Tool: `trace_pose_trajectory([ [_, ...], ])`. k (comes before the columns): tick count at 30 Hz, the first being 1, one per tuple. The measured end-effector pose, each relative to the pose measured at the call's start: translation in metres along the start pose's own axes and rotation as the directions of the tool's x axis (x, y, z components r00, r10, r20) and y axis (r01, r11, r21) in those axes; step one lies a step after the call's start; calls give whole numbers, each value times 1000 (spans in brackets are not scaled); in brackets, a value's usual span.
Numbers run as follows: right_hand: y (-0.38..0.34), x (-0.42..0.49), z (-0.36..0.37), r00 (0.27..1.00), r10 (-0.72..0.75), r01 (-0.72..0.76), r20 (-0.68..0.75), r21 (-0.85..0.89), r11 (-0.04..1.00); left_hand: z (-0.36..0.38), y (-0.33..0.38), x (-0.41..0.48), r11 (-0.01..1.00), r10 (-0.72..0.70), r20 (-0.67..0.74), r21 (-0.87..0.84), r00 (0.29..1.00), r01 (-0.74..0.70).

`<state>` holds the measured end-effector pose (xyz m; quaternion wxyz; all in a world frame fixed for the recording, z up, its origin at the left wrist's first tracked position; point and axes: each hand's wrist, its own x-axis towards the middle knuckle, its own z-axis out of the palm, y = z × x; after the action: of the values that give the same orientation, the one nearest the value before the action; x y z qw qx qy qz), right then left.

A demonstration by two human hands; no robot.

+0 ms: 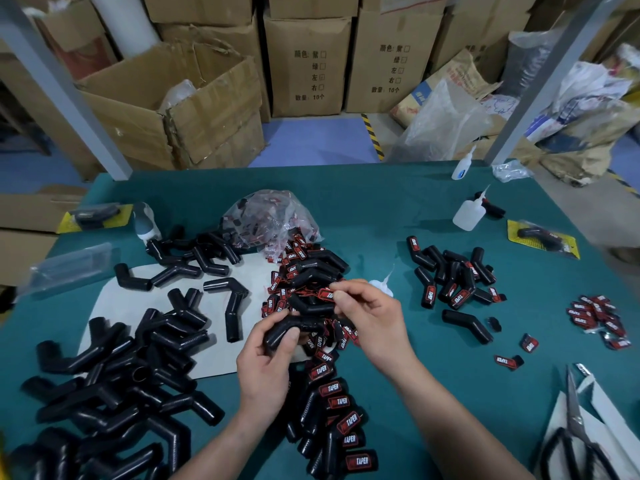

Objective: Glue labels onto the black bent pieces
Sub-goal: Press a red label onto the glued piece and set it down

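Note:
My left hand (266, 362) grips a black bent piece (294, 329) above the middle of the green table. My right hand (367, 311) pinches a small red and black label (325, 293) just above that piece. A heap of loose labels (304, 271) lies behind my hands. Unlabelled black bent pieces (114, 372) are piled at the left. Pieces with TAPER labels (337, 424) lie in a row between my forearms, and more labelled ones (453, 275) sit at the right. A glue bottle (382, 284) lies partly hidden behind my right hand.
A clear bag of labels (273, 216) sits at the back centre. Two more glue bottles (469, 211) (462, 166) stand at the back right. Scissors (575, 434) lie at the front right, and a small label stack (599, 317) at the right. Cardboard boxes (308, 64) line the far side.

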<state>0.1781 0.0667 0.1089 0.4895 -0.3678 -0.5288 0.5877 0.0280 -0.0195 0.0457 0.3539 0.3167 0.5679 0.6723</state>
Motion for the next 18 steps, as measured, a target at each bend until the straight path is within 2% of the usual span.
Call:
trace_pose_trajectory([
  [3, -15, -10, -4, 999, -44, 44, 26, 10, 999, 1, 14, -8, 997, 29, 13, -69, 1000, -28],
  [9, -14, -17, -1, 993, 45, -46, 111, 11, 999, 2, 22, -7, 993, 2, -28, -122, 1000, -6],
  [18, 2, -11, 0, 989, 60, -60, 134, -3, 998, 5, 18, -7, 999, 48, -40, -18, 998, -49],
])
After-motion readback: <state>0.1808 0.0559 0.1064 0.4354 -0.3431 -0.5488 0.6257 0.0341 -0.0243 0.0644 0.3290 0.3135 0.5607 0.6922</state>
